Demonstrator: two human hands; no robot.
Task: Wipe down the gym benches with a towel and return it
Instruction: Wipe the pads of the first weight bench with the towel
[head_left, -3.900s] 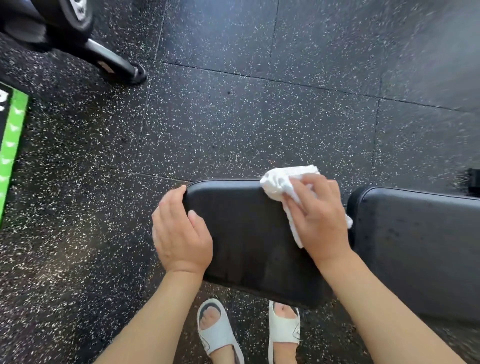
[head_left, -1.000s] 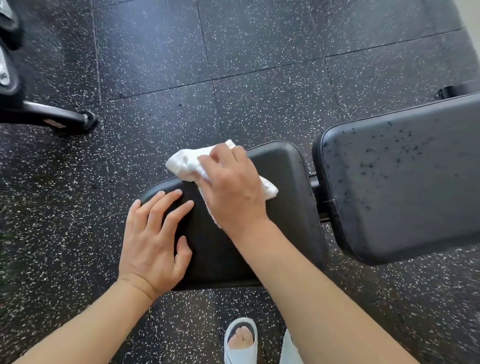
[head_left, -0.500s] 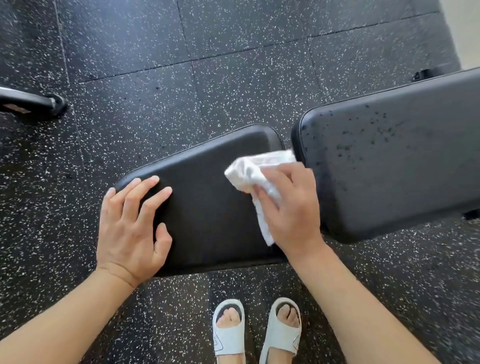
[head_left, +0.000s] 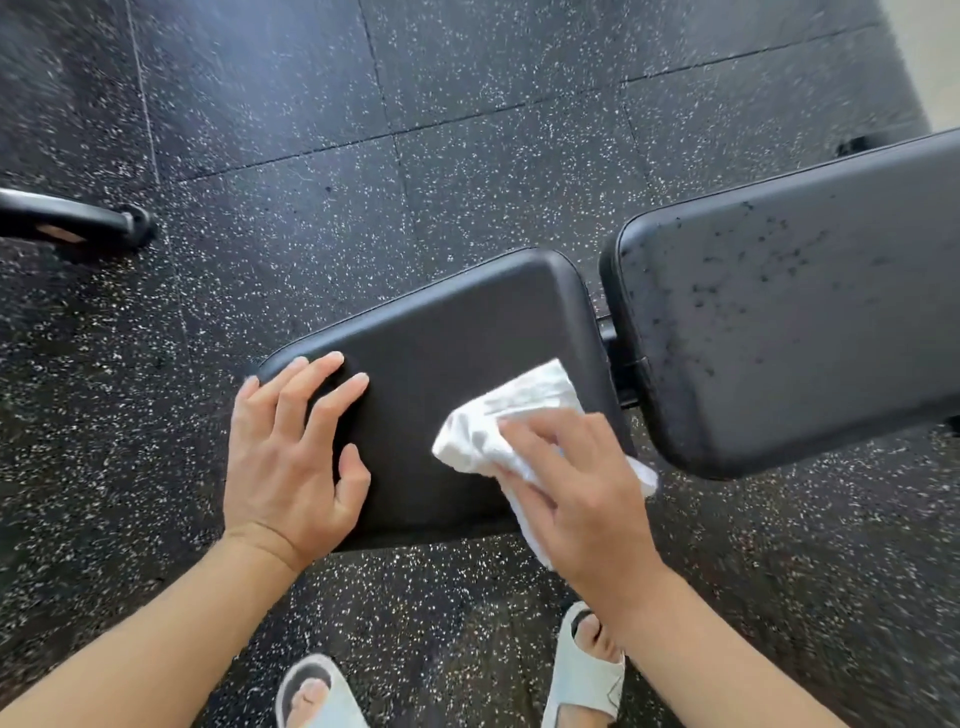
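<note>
Wiping the seat pad (head_left: 447, 332) – towel (head_left: 506, 415) down.
Right hand (head_left: 582, 493) pressing the bunched towel under curled fingers; left hand (head_left: 291, 452) flat, fingers spread, holding nothing.

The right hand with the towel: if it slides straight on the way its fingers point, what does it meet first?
Probably nothing soon: the right hand points up-left along the seat pad, so the white towel would likely cross bare pad toward its far edge.

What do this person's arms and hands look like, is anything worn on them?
Nothing is worn: both forearms are bare with no sleeves in view. The left hand and right hand have no gloves, rings, watch or wristband that can be seen. The fingers have short, plain nails.
</note>
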